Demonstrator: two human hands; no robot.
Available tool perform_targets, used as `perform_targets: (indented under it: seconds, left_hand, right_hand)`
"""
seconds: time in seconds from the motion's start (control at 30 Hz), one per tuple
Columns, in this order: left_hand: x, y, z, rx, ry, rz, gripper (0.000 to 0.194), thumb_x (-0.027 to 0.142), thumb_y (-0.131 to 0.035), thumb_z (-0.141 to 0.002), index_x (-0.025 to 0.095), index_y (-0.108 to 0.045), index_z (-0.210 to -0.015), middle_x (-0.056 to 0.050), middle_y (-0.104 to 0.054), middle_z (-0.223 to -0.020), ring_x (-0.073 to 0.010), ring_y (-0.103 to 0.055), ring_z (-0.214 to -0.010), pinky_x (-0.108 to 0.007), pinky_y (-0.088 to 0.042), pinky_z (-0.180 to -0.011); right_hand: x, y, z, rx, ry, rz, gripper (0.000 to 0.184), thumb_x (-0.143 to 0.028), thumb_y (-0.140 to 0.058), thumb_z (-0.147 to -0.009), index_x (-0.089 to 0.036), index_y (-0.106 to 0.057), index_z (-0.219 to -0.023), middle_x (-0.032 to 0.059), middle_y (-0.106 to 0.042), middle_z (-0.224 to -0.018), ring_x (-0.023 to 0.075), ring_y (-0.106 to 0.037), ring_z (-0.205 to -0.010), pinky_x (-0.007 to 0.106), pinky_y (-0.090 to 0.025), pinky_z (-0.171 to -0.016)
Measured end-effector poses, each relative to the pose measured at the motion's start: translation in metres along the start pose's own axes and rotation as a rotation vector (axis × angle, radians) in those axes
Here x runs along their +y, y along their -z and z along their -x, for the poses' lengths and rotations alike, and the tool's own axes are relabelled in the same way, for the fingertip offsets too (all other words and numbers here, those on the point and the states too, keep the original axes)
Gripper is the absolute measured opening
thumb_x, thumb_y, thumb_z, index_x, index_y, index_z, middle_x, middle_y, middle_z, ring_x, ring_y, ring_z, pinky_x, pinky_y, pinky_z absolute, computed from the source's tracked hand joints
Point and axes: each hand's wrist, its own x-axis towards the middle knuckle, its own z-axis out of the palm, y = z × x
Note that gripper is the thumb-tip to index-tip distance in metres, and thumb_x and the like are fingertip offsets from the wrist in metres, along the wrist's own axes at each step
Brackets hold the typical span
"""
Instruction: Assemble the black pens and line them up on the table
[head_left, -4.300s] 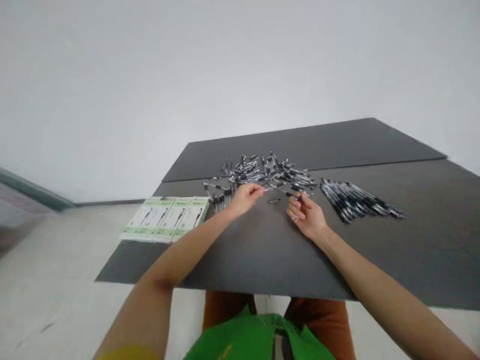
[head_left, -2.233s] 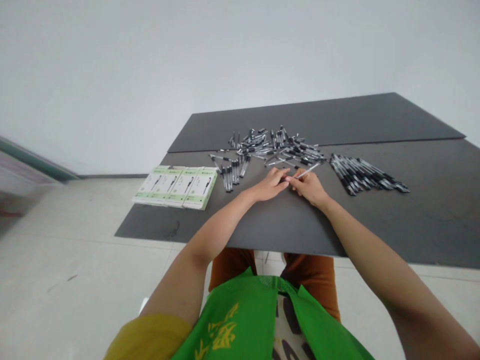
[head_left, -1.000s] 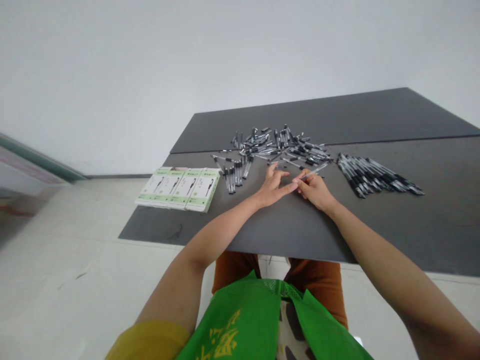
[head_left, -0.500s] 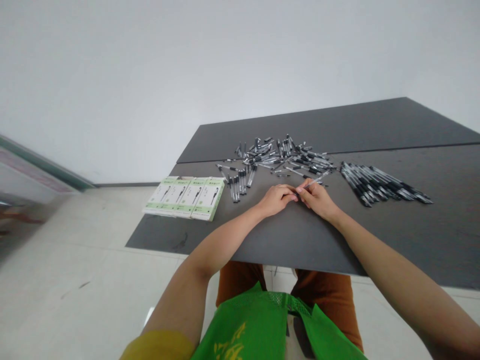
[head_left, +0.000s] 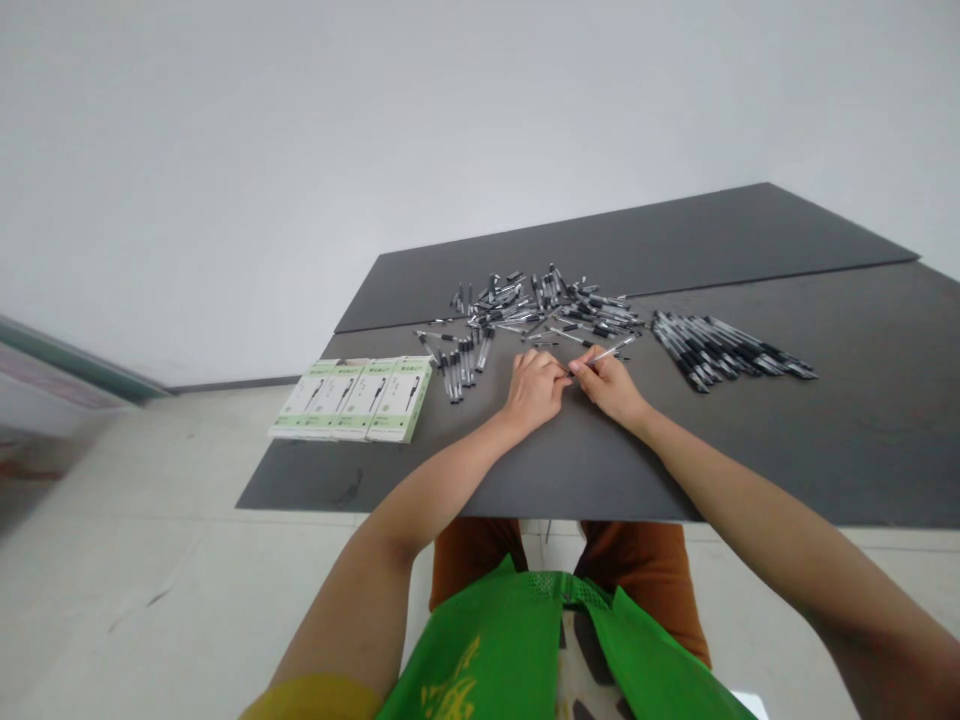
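Over the table (head_left: 570, 470), the right hand (head_left: 612, 388) pinches a slanted pen (head_left: 618, 347); the left hand (head_left: 535, 388) curls palm-down, grip unclear.

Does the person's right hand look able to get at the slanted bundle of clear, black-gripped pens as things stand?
Probably yes: the pen bundle lies uncovered near the right hand, with nothing seen standing between them. That hand grips a slim, clear pen, though, so it may need freeing first.
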Motion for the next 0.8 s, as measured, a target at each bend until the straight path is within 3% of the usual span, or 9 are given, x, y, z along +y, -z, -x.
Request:
perform_targets:
  seconds: [0.23,0.4,0.57,0.8]
  left_hand:
    - [0.013,-0.001,-0.003,-0.019,0.044,-0.153,0.021,0.030,-0.051,-0.097,0.018,-0.068,-0.090,-0.009,-0.067,-0.099,-0.0234,-0.056,-0.101,-0.044,-0.034,-0.093]
    - [-0.003,-0.003,-0.011,-0.003,0.059,-0.050,0.025,0.022,-0.047,-0.098,0.021,-0.065,-0.115,-0.007,-0.066,-0.122,-0.0208,-0.056,-0.112,-0.037,-0.039,-0.093]
    - [-0.020,-0.004,-0.024,0.022,0.238,-0.224,0.038,0.011,-0.040,-0.096,0.022,-0.063,-0.125,-0.010,-0.064,-0.129,-0.0273,-0.053,-0.116,-0.045,-0.038,-0.095]
    - [-0.020,-0.007,-0.041,-0.079,0.073,-0.384,0.031,0.015,-0.042,-0.096,0.019,-0.070,-0.111,-0.014,-0.064,-0.123,-0.0313,-0.046,-0.122,-0.053,-0.029,-0.105]
  right_hand:
    - [-0.001,-0.008,-0.001,0.149,-0.060,-0.127,0.054,-0.075,-0.064,-0.072,-0.024,-0.049,-0.079,-0.0070,-0.044,-0.047,0.0094,-0.038,-0.041,0.024,-0.027,-0.039]
    - [-0.002,-0.007,-0.006,0.246,-0.132,-0.329,0.057,-0.074,-0.068,-0.068,-0.024,-0.044,-0.079,-0.0097,-0.043,-0.045,0.0069,-0.034,-0.035,0.022,-0.026,-0.035]
    - [-0.004,0.000,-0.009,0.305,-0.198,-0.478,0.052,-0.069,-0.069,-0.073,-0.024,-0.042,-0.079,-0.0109,-0.043,-0.048,0.0050,-0.035,-0.035,0.019,-0.028,-0.035]
    - [-0.008,0.003,-0.009,0.337,-0.316,-0.568,0.034,-0.054,-0.062,-0.085,-0.023,-0.046,-0.082,-0.0080,-0.049,-0.049,0.0067,-0.037,-0.035,0.019,-0.027,-0.034]
